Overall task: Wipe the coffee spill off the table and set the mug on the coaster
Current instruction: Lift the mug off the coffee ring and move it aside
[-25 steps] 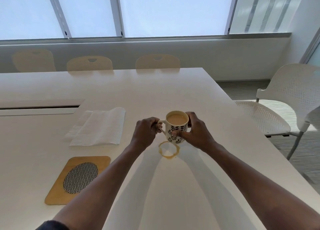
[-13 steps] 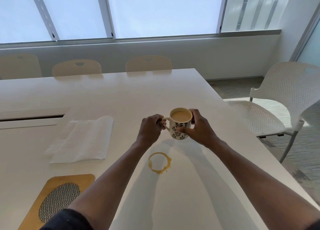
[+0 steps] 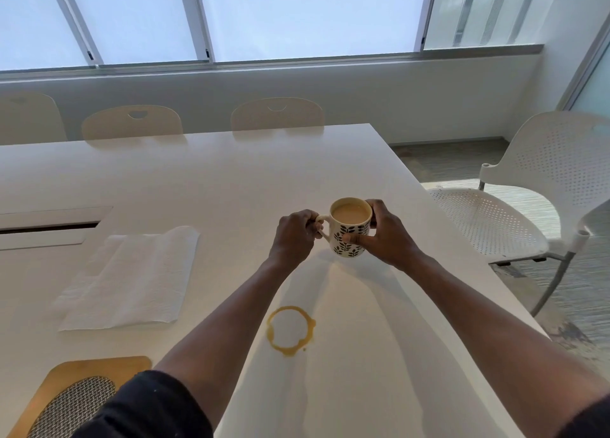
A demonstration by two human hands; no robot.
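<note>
Item 1, nearest: coaster, wooden board with an oval mesh inset, at the near left corner of the table, partly cut by the frame edge and partly covered by a dark sleeve

Item 2: coffee spill, a tan ring with a small droplet beside it, on the white tabletop between the two forearms, nearer than the mug and apart from it

Item 3: paper towel, white, folded, lying flat to the left of the spill and beyond the coaster, touching neither

Item 4: left hand, fingers curled and closed around the mug's handle

Item 5: mug, cream with a dark leaf pattern, upright, filled nearly to the rim with milky coffee; held by both hands over the table's right half, beyond the spill; a faint shadow lies below it, but whether its base touches the surface cannot be told

Item 6: right hand, thumb pressed across the near side of the mug, fingers wrapped round the far side

Item 7: recessed slot panel in the tabletop, far left

Item 8: perforated white chair, right of the table

Item 9, farthest: three beige chair backs along the far edge, under a row of windows
</note>
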